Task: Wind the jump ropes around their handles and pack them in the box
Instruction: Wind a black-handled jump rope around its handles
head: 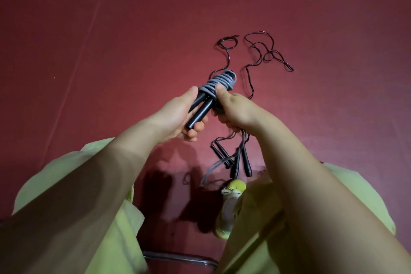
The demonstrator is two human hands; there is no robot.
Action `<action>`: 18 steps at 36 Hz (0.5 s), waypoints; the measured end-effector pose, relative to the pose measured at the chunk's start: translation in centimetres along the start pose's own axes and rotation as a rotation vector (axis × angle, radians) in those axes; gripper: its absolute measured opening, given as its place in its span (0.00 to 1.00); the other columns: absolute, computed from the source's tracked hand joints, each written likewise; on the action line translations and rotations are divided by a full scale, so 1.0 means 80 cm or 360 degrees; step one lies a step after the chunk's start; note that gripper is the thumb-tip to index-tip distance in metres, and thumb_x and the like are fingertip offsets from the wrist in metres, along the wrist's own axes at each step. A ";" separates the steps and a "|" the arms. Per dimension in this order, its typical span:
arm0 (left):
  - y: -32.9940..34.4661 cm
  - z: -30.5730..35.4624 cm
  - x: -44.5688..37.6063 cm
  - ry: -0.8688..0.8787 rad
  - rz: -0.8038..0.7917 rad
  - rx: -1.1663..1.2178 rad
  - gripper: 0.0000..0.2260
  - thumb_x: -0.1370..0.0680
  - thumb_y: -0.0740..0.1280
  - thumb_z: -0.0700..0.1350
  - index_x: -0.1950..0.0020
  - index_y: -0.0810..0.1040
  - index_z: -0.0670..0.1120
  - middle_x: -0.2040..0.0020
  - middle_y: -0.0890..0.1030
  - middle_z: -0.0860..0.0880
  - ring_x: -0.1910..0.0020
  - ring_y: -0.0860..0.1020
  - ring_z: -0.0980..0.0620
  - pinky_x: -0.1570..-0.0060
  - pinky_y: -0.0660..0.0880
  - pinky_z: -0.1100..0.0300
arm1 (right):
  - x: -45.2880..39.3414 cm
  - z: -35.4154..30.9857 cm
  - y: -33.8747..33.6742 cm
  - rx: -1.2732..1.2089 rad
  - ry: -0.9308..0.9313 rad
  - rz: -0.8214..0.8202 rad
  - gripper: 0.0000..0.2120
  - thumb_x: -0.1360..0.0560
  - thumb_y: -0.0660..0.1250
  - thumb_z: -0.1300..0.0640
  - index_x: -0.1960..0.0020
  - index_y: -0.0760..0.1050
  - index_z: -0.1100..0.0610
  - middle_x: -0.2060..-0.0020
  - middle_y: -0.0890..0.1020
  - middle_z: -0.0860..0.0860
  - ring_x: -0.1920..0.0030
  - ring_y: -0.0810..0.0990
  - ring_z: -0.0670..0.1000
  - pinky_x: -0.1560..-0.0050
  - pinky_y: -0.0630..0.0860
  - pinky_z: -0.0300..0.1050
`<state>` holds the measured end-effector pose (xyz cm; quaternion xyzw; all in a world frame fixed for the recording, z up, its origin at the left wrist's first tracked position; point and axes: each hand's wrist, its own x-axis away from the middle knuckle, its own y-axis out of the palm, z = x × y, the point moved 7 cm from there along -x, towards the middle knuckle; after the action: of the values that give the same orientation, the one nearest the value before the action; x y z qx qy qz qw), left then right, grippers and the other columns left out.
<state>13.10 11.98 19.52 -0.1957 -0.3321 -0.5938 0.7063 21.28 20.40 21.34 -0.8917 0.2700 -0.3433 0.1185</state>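
Note:
I hold a jump rope with two black handles (199,112) side by side and a grey rope (219,81) coiled several times around their upper ends. My left hand (178,115) grips the handles from below. My right hand (233,107) pinches the grey coils with its thumb on top, and the loose grey tail (213,167) hangs down from it. On the red floor beyond lie thin black ropes (258,51) in loose loops. Their black handles (240,162) rest on the floor under my right wrist. No box is in view.
The red floor (111,40) fills the view. My yellow-green trousers and a yellow-and-white shoe (230,202) are at the bottom. A curved metal bar (178,257), perhaps of a seat, shows at the bottom edge.

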 end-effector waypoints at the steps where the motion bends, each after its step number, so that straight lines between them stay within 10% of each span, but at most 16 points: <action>1: 0.000 0.000 -0.001 0.0018 0.0045 -0.0009 0.30 0.19 0.41 0.64 0.58 0.72 0.44 0.76 0.70 0.50 0.79 0.65 0.53 0.66 0.70 0.58 | 0.000 0.000 0.000 0.0027 0.0005 0.0011 0.29 0.17 0.41 0.40 0.60 0.71 0.57 0.74 0.66 0.49 0.74 0.62 0.50 0.72 0.60 0.43; 18: -0.013 0.007 -0.012 0.0462 0.0280 -0.0770 0.16 0.17 0.51 0.56 0.56 0.73 0.51 0.62 0.78 0.50 0.66 0.76 0.52 0.54 0.73 0.55 | -0.006 0.013 -0.005 -0.0093 0.0198 0.0091 0.35 0.29 0.51 0.24 0.60 0.75 0.56 0.68 0.71 0.50 0.70 0.64 0.50 0.68 0.59 0.45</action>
<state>11.87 12.82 19.15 -0.2996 -0.0582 -0.6141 0.7278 21.84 21.05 20.45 -0.8638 0.3120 -0.3864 0.0851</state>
